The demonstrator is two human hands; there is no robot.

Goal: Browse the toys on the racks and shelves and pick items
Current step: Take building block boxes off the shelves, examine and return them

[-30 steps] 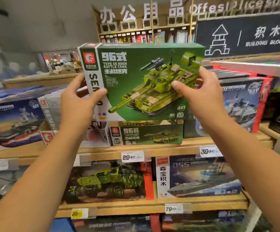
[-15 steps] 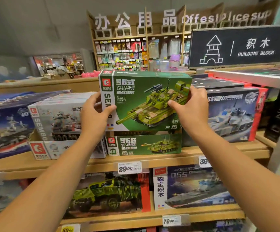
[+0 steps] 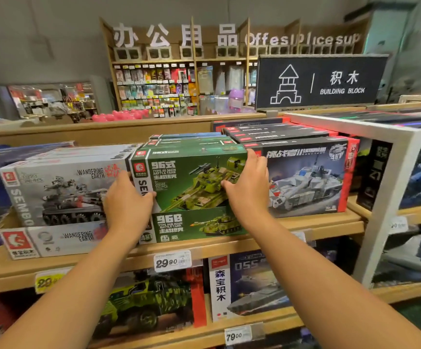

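The green tank box point(image 3: 191, 181) is held at both ends. It sits on top of a second green tank box point(image 3: 199, 226) on the wooden shelf point(image 3: 305, 224), a little past the middle of the view toward 12 o'clock. The left hand point(image 3: 126, 202) is wrapped round the left end, with the thumb on the front and the fingers hidden behind. The right hand point(image 3: 248, 190) is pressed on the right end, its fingers spread and only a little bent.

The box looks like it is being set down on its stack. To do this well, it should be kept level, pushed in straight, and lined up with the box under it. The grey tank box point(image 3: 60, 190) at 9 o'clock and the white tank box point(image 3: 307, 180) at 3 o'clock are just beside it, so fingers could be pinched.

A price tag point(image 3: 172, 260) is stuck on the shelf edge at 6 o'clock. A black "Building Block" sign point(image 3: 320, 81) is seen at 1 o'clock, with more shop racks far behind.
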